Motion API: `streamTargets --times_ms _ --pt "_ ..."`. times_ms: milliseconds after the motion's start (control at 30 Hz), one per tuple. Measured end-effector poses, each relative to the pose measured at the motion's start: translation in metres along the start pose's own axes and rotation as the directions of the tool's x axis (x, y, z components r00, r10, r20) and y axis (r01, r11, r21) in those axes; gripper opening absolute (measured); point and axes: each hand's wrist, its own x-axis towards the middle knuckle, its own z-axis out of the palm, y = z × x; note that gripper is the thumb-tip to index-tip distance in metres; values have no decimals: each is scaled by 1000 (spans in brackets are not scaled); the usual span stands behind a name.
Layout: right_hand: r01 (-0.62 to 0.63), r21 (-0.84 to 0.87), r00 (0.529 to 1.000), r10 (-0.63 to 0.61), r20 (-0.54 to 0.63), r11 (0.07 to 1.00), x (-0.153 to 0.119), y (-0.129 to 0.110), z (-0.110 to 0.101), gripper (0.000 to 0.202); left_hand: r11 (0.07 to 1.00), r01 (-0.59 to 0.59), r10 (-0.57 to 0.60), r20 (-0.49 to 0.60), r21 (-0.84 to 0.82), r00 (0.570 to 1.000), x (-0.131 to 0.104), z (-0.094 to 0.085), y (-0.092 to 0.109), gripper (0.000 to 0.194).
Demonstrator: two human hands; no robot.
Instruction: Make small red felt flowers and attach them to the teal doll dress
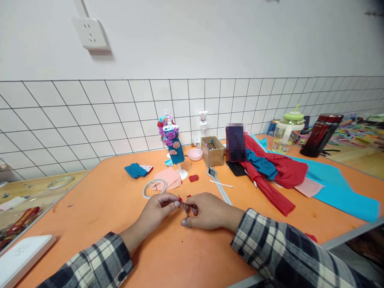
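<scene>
Between the fingertips of my left hand [163, 206] is a small piece of red material [180, 199], pinched tight. My right hand [205, 212] has its fingers in the handles of small scissors [186, 212], whose blades reach to the red piece. Another red scrap [189, 196] lies just beyond the blades. A heap of red bits [193, 178] sits farther back on the orange table. Behind my left hand are a roll of tape [147, 192] and pink fabric [169, 176]. A mini dress form [174, 146] wears a blue dress with purple and pink flowers.
At the back stand a pink bowl [195, 154], a cardboard box [213, 152] and a bare white dress form [203, 120]. Tweezers [220, 188] and a cotton swab [222, 183] lie right of centre. Red cloth [288, 170], a jug [286, 134] and a dark red flask [321, 136] fill the right.
</scene>
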Motion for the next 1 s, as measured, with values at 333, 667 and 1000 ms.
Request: streamTargets --times_ms 333,667,1000 --pt "-23 -7 1000 23 15 1000 -2 -3 -1 37 998 27 -27 -5 -56 1000 0 0 1 24" --pt "2 -14 999 -3 -45 1000 -2 -4 1 37 996 19 -23 -43 -84 999 -2 2 8 21" --pt "-26 36 1000 26 -14 999 0 -6 -2 27 993 42 -46 -42 -109 998 -2 -1 7 21"
